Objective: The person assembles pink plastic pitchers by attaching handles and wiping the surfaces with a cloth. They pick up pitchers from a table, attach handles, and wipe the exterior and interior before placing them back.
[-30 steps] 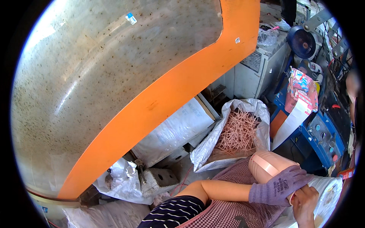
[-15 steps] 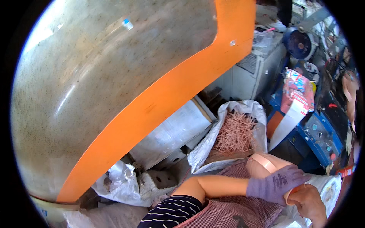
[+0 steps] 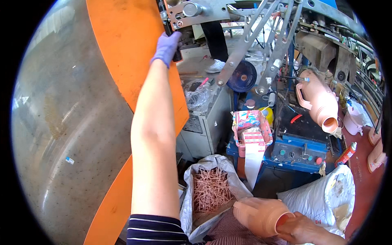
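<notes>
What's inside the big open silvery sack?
The silvery sack has a tangled heap of thin pink strips inside. You can only see the top of the heap. The strips cover whatever is deeper down, so I can't tell what's at the bottom.

The left hand (image 3: 168,44) has a purple glove (image 3: 163,55) on. The short sleeve (image 3: 154,229) is dark blue with thin white stripes. Just right of the sleeve is reddish cloth (image 3: 227,229) with tiny checks.

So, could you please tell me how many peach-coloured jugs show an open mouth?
2: the lower jug at the right hand, and the upper jug beyond the blue control panel. Cut-off peach pieces at the right edge may be more.
</notes>
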Available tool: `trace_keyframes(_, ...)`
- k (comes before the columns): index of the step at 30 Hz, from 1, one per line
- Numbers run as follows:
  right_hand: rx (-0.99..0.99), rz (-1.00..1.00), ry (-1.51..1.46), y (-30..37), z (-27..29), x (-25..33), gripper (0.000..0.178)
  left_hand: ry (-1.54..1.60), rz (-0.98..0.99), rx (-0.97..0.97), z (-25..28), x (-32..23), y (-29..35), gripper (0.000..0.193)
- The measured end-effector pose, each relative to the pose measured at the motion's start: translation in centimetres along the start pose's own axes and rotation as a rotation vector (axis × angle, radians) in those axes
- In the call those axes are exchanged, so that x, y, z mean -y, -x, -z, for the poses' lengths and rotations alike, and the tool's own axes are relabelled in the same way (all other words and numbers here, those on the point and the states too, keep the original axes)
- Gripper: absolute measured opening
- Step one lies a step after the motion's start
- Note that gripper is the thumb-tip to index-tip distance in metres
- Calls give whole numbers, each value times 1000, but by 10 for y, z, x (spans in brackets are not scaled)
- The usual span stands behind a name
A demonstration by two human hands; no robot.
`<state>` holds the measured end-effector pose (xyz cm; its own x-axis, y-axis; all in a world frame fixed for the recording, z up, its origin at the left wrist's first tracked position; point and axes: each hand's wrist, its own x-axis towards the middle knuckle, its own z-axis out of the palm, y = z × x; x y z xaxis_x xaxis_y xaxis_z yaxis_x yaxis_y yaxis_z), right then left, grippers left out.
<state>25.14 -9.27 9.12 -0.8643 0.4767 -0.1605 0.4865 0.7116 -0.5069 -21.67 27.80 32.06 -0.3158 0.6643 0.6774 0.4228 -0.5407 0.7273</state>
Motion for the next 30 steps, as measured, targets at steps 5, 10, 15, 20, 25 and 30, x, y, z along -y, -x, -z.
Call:
trace_keyframes(5, 38, -39, 49, -6, 16, 0, 20, -168, -64, -268, 9, 0, 6, 33)
trace_keyframes(10, -70, -104, 157, -16, -1, -17, 25, -15, -69, -240, 40, -49, 68, 29)
trace_keyframes(15, -197, -2, 169, -22, -16, -23, 24, -232, -363, -331, 71, -76, 133, 43)
trace_keyframes(20, -124, 124, 111, -22, -17, -20, 24, -262, -659, -377, 65, -83, 285, 65)
trace_keyframes(25, 55, 154, 19, -16, -14, -2, 20, 134, -214, 803, 10, -90, 481, 92)
trace_keyframes(30, 314, 36, 85, 5, -11, 7, 21, 460, -180, 889, -66, -79, 588, 76)
